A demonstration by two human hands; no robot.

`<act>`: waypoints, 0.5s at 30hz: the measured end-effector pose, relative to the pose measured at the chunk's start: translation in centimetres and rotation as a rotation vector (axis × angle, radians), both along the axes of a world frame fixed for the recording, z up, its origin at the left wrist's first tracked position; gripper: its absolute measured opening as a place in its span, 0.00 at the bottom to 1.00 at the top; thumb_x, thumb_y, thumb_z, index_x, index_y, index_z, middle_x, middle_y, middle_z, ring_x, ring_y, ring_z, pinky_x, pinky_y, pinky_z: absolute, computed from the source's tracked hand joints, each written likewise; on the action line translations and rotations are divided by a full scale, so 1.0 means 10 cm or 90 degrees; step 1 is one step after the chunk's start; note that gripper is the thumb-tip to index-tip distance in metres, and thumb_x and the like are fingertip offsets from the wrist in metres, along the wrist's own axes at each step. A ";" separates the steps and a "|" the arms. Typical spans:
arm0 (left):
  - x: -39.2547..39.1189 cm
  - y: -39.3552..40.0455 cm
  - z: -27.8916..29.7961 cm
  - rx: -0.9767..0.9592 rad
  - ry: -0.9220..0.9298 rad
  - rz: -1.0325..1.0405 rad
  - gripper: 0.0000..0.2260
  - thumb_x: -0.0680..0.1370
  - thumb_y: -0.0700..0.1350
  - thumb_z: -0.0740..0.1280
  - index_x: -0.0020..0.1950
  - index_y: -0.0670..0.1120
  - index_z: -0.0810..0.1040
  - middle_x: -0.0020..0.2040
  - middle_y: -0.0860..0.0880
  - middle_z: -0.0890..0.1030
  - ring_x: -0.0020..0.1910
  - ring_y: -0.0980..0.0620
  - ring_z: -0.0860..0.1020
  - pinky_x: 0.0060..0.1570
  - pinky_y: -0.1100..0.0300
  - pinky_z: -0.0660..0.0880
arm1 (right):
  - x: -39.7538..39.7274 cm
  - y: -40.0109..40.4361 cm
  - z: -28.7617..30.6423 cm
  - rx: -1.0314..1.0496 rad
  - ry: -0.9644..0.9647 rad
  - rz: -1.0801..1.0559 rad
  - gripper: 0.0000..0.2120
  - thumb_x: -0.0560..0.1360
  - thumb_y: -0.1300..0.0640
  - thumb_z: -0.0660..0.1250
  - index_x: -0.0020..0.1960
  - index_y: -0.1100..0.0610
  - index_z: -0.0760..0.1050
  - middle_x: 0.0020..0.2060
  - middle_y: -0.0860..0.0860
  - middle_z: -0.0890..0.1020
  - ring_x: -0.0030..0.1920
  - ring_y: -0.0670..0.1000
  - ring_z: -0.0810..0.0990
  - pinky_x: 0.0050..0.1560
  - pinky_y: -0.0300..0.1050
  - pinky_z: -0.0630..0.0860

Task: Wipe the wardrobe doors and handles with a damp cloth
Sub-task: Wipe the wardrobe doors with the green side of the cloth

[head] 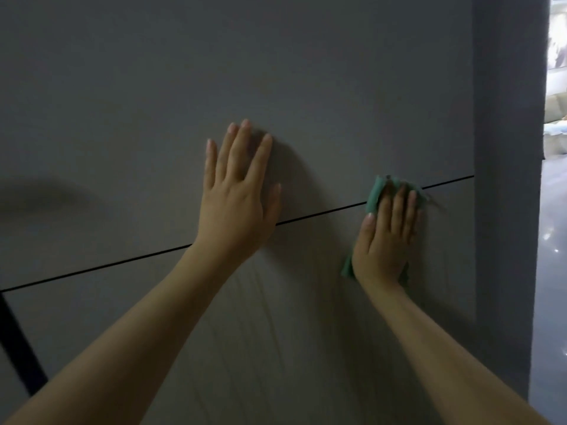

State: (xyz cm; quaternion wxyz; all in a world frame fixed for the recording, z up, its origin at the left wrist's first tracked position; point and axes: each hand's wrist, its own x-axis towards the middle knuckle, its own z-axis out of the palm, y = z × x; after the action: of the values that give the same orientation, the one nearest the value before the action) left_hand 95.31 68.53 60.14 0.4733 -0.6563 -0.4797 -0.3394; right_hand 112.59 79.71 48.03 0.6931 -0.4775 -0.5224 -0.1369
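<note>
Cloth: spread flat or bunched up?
Mostly flat. The green cloth lies pressed against the wardrobe door under the right hand, its edges showing around the straight fingers.

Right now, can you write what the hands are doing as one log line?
left hand: flat on wardrobe door | right hand: presses green cloth on door by the seam | handles: none in view

**Grey wardrobe front, two hands and a cloth against it**

The grey wardrobe door (306, 72) fills most of the view, split by a thin dark seam (122, 264) that runs slantwise from lower left to upper right. The left hand (237, 197) lies flat on it, fingers spread, across the seam. The right hand (387, 237) presses a green cloth (375, 193) flat against the panel, over the seam near its right edge. Faint streaks below may be moisture.
</note>
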 end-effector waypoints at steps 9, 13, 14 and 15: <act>-0.60 -0.36 -0.26 -0.021 -0.076 0.146 0.29 0.78 0.55 0.53 0.77 0.48 0.59 0.77 0.37 0.52 0.77 0.39 0.47 0.73 0.40 0.40 | -0.50 -0.28 -0.33 0.102 -0.293 0.033 0.25 0.83 0.49 0.44 0.78 0.52 0.47 0.77 0.50 0.50 0.77 0.56 0.51 0.76 0.56 0.46; -0.70 -0.34 -0.29 0.002 -0.060 0.140 0.28 0.77 0.57 0.55 0.77 0.49 0.62 0.76 0.37 0.57 0.75 0.39 0.51 0.72 0.37 0.48 | -0.72 -0.36 0.10 0.045 -0.092 -0.008 0.24 0.82 0.50 0.44 0.76 0.59 0.54 0.74 0.58 0.60 0.75 0.60 0.55 0.75 0.56 0.47; -0.71 -0.32 -0.29 0.009 -0.054 0.139 0.29 0.77 0.58 0.56 0.76 0.49 0.62 0.76 0.37 0.58 0.75 0.39 0.52 0.71 0.37 0.49 | -0.84 -0.41 0.14 0.048 -0.070 -0.005 0.24 0.82 0.50 0.45 0.75 0.60 0.55 0.74 0.58 0.60 0.75 0.61 0.55 0.75 0.56 0.47; -0.72 -0.31 -0.29 0.015 -0.051 0.138 0.29 0.77 0.59 0.56 0.76 0.49 0.63 0.76 0.37 0.58 0.75 0.38 0.53 0.71 0.38 0.49 | -0.96 -0.45 0.13 0.068 -0.100 0.005 0.24 0.82 0.50 0.46 0.75 0.60 0.56 0.74 0.58 0.60 0.75 0.60 0.55 0.75 0.56 0.47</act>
State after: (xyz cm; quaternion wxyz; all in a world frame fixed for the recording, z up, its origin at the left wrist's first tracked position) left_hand 88.12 65.44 57.24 0.4954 -0.5810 -0.5623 -0.3175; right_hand 103.04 75.18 49.31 0.6750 -0.4255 -0.5689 -0.1990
